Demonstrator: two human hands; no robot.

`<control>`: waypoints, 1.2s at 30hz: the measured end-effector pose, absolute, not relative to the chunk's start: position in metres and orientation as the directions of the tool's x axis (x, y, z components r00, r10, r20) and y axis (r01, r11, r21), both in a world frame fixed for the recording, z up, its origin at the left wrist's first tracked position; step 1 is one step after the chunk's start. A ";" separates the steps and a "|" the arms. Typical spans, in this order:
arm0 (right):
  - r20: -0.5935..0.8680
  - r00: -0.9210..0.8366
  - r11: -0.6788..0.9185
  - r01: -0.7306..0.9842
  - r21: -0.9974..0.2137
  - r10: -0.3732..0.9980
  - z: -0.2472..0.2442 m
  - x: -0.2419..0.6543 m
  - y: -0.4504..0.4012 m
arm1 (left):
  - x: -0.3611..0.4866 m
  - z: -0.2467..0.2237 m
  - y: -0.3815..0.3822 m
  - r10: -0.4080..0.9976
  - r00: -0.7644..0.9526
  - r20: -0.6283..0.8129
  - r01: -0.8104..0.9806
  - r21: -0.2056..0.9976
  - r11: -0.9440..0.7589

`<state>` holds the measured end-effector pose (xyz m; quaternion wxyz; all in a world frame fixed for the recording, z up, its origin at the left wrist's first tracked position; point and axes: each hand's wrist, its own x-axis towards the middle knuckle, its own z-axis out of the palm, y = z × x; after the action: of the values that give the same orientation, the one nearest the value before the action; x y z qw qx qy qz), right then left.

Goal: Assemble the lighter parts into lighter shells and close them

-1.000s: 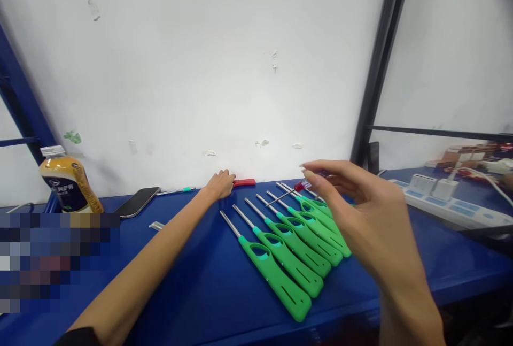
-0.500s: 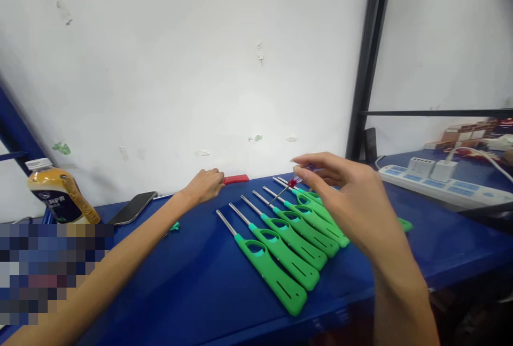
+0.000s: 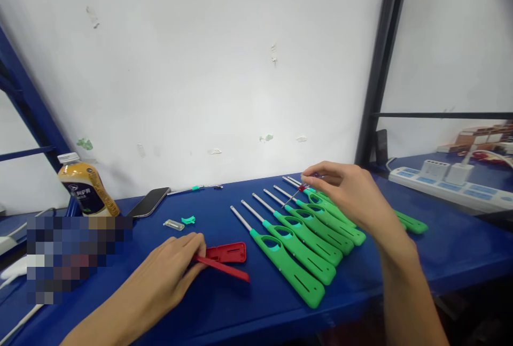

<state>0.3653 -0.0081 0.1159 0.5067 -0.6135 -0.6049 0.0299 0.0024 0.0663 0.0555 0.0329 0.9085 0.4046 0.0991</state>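
Note:
My left hand (image 3: 176, 263) is closed around one end of two red lighter casing halves (image 3: 226, 261), which splay apart just above the blue table. Between the fingertips of my right hand (image 3: 344, 185) is a small screwdriver (image 3: 298, 192), its thin shaft slanting down to the left over the lighters. Several green long-neck lighters (image 3: 292, 271) lie side by side under and left of that hand, metal tubes toward the wall. Beyond my left hand lie a clear fuel tank (image 3: 173, 224), a turquoise trigger piece (image 3: 188, 220) and a thin metal tube with a turquoise part (image 3: 195, 188).
A phone (image 3: 149, 202) and a yellow drink bottle (image 3: 88, 188) stand or lie at the back left. A power strip (image 3: 452, 188) with plugged chargers is at right, behind a dark metal post (image 3: 379, 68). The white wall (image 3: 224, 68) bounds the table's back.
My left hand has come back from the wall toward me, bringing the red casing pieces. The tank and tube have come into view. My right hand still holds the screwdriver over the lighters.

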 end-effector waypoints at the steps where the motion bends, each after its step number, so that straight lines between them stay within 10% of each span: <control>1: 0.557 0.262 0.225 0.720 -0.656 0.788 0.114 0.369 -0.005 | 0.005 0.055 0.065 0.746 0.651 0.139 0.730 0.155 -0.665; 17: 0.190 0.162 -0.040 0.851 -0.523 0.968 0.083 0.419 0.015 | 0.011 0.080 0.070 0.841 0.500 0.206 0.644 0.561 -0.520; 24: 0.336 -0.064 0.248 0.804 -0.540 0.940 0.104 0.344 -0.005 | 0.022 0.100 0.082 0.812 0.578 0.079 0.553 0.694 -0.461; 31: 0.310 -0.326 0.429 0.823 -0.372 0.893 0.094 0.299 -0.003 | 0.046 0.109 0.085 0.713 0.697 0.078 0.510 0.645 -0.569; 36: 0.299 -0.239 0.341 0.868 -0.360 0.924 0.094 0.320 0.000 | 0.034 0.103 0.168 0.773 0.598 0.213 0.669 0.399 -0.627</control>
<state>0.3200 0.0004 0.0941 0.2336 -0.5709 -0.7848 0.0594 0.0341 0.1684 0.1032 0.1404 0.8827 0.4083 0.1857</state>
